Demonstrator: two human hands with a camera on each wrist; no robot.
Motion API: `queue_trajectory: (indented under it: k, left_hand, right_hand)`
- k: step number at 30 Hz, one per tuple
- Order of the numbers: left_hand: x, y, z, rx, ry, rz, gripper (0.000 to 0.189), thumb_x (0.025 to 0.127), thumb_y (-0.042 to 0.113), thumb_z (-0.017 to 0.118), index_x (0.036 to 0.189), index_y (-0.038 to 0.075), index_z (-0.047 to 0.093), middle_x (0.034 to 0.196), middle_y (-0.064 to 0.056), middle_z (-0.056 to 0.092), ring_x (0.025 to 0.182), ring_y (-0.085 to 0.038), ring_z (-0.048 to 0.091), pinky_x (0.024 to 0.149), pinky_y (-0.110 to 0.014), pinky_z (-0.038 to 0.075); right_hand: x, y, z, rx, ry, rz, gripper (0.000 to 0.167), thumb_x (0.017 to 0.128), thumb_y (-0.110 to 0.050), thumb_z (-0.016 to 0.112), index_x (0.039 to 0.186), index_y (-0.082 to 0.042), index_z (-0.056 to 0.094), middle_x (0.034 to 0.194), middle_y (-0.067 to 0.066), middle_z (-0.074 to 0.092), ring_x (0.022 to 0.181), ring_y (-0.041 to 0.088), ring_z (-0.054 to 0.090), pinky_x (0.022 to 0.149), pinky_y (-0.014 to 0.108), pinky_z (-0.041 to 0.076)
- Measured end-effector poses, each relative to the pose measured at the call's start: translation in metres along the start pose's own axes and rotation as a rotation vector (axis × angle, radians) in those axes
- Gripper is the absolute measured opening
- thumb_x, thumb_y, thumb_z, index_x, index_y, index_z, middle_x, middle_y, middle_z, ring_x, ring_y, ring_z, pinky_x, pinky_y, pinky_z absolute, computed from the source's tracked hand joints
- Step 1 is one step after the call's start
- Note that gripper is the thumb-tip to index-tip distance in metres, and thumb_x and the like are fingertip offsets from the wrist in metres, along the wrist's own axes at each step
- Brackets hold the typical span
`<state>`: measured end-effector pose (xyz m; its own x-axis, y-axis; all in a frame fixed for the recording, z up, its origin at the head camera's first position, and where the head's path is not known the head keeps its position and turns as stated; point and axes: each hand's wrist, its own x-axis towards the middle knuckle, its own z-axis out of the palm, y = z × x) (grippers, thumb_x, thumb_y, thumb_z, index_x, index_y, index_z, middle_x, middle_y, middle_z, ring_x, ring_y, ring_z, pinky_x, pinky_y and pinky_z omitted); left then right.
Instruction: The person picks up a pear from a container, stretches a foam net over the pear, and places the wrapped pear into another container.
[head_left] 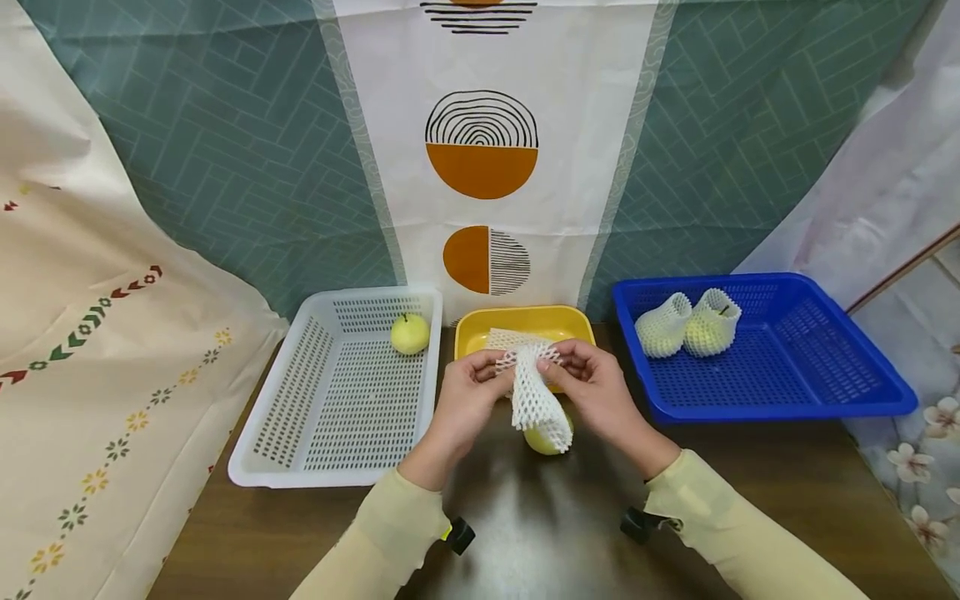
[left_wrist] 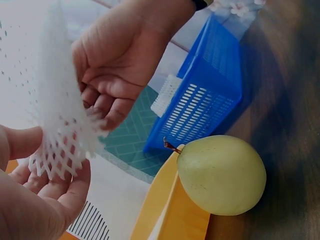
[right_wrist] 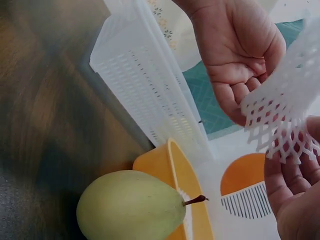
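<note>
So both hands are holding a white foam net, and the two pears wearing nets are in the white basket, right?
Not quite: the two netted pears are in the blue basket, as the head view shows. The left hand and right hand do hold a white foam net.

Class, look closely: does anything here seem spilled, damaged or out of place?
Nothing stands out: two wrapped pears sit upright in the blue basket, one bare pear in the white basket, another pear on the table; the hands hold a net.
</note>
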<state>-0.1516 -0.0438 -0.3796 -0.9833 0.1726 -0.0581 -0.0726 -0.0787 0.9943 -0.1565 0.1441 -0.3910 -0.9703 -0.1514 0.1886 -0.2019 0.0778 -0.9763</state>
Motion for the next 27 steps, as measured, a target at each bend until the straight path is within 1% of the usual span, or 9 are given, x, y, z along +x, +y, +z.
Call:
queue_trajectory:
  k: [3, 6, 9, 13, 17, 21, 27]
  left_hand:
    - [0.002, -0.006, -0.001, -0.040, 0.029, 0.006, 0.026, 0.087, 0.012, 0.066, 0.111, 0.004, 0.063, 0.089, -0.005, 0.068, 0.074, -0.011, 0.062, 0.066, -0.028, 0.053]
    - [0.002, -0.011, 0.001, -0.049, 0.056, -0.006, 0.027, 0.087, 0.014, 0.066, 0.112, 0.005, 0.063, 0.082, -0.001, 0.066, 0.068, -0.011, 0.058, 0.059, -0.026, 0.049]
    - [0.002, -0.020, 0.003, -0.067, 0.082, -0.041, 0.028, 0.086, 0.013, 0.065, 0.113, 0.006, 0.061, 0.079, 0.000, 0.065, 0.064, -0.010, 0.055, 0.054, -0.024, 0.046]
    - [0.002, -0.035, 0.007, -0.107, 0.092, -0.107, 0.029, 0.086, 0.009, 0.062, 0.115, 0.005, 0.060, 0.079, -0.001, 0.065, 0.063, -0.011, 0.057, 0.052, -0.025, 0.047]
    - [0.005, -0.049, 0.011, -0.128, 0.083, -0.161, 0.030, 0.085, 0.007, 0.060, 0.115, 0.003, 0.059, 0.082, -0.002, 0.067, 0.066, -0.011, 0.060, 0.052, -0.024, 0.050]
    - [0.008, -0.059, 0.013, -0.120, 0.079, -0.190, 0.028, 0.086, 0.009, 0.061, 0.113, 0.003, 0.060, 0.084, -0.002, 0.068, 0.068, -0.010, 0.062, 0.054, -0.024, 0.051]
    - [0.013, -0.072, 0.016, -0.083, 0.077, -0.228, 0.028, 0.086, 0.014, 0.065, 0.111, 0.001, 0.060, 0.084, -0.001, 0.067, 0.069, -0.008, 0.061, 0.055, -0.022, 0.051]
  right_hand:
    - [0.000, 0.002, 0.000, -0.005, 0.023, 0.020, 0.030, 0.085, -0.024, 0.069, 0.106, -0.004, 0.061, 0.085, 0.004, 0.066, 0.071, 0.016, 0.063, 0.064, 0.025, 0.055]
    - [-0.001, 0.006, 0.000, -0.010, 0.024, 0.044, 0.031, 0.084, -0.022, 0.070, 0.107, -0.003, 0.061, 0.087, 0.005, 0.065, 0.072, 0.013, 0.064, 0.064, 0.025, 0.055]
    - [-0.004, 0.012, -0.001, -0.017, 0.009, 0.059, 0.027, 0.085, -0.010, 0.068, 0.109, 0.000, 0.059, 0.093, 0.009, 0.066, 0.076, 0.011, 0.065, 0.067, 0.024, 0.055]
    - [-0.010, 0.020, -0.001, -0.067, 0.013, 0.080, 0.025, 0.086, 0.003, 0.057, 0.111, 0.001, 0.058, 0.100, 0.015, 0.065, 0.079, 0.009, 0.064, 0.070, 0.022, 0.054]
    - [-0.015, 0.027, -0.003, -0.128, 0.044, 0.113, 0.025, 0.088, 0.003, 0.052, 0.111, 0.000, 0.059, 0.101, 0.017, 0.064, 0.080, 0.009, 0.062, 0.069, 0.020, 0.052]
    - [-0.017, 0.037, -0.004, -0.158, 0.050, 0.164, 0.025, 0.089, 0.001, 0.052, 0.113, -0.001, 0.058, 0.103, 0.017, 0.064, 0.083, 0.009, 0.060, 0.071, 0.020, 0.051]
    - [-0.021, 0.051, -0.006, -0.185, 0.064, 0.262, 0.023, 0.090, -0.005, 0.054, 0.113, -0.004, 0.058, 0.103, 0.014, 0.065, 0.081, 0.012, 0.058, 0.068, 0.022, 0.050]
